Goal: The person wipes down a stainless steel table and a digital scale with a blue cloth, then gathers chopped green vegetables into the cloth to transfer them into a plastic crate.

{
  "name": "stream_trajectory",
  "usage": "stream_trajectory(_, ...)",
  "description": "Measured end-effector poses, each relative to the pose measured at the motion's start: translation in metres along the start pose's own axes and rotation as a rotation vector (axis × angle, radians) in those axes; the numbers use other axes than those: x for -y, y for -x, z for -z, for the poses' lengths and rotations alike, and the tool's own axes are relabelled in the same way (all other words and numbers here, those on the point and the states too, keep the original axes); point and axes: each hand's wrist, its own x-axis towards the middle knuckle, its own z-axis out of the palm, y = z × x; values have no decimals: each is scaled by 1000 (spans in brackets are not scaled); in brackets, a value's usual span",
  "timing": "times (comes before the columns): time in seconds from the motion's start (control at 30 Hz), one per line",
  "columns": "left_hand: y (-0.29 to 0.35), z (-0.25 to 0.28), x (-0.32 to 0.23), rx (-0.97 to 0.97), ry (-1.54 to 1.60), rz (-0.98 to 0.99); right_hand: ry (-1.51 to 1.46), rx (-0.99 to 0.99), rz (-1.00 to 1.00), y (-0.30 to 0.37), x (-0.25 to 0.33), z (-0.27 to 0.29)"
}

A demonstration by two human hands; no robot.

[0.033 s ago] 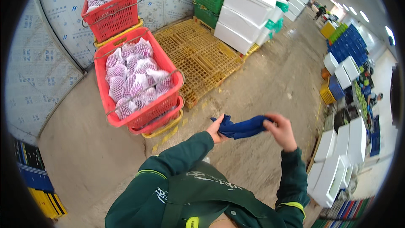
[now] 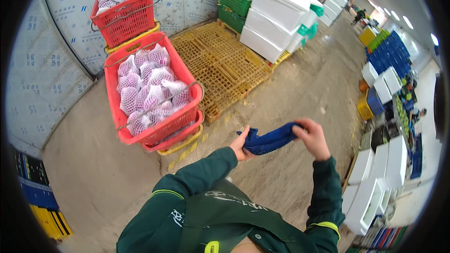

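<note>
A folded dark blue cloth (image 2: 273, 141) is stretched between my two hands, in front of my body and above the floor. My left hand (image 2: 241, 146) grips its left end, where a short loose flap sticks up past the fingers. The right end is pinched between the thumb and fingers of my right hand (image 2: 313, 137), slightly higher than the left. Whether the cloth is a garment piece or a plain rag I cannot tell. To the left of my hands stands a red basket (image 2: 114, 82) full of purplish produce in white foam nets (image 2: 149, 84), with a wire handle across it.
Another red basket (image 2: 123, 21) of netted produce stands behind, near the panelled wall. A yellow slatted pallet (image 2: 218, 63) lies beside the baskets, with white foam boxes (image 2: 274, 18) and green crates (image 2: 232, 7) beyond. More white boxes (image 2: 370, 192) line the right side.
The right end of the cloth and my right hand have risen slightly. My left hand keeps its hold, and the view has shifted a little.
</note>
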Motion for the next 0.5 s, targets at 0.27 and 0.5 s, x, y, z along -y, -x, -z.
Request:
stream_trajectory(0.27, -62, -145, -159, 266, 76, -101, -134, 339, -225, -337, -68, 1)
stream_trajectory(0.5, -145, -215, -349, 585, 354, -319, -1045, 411, -337, -499, -107, -41)
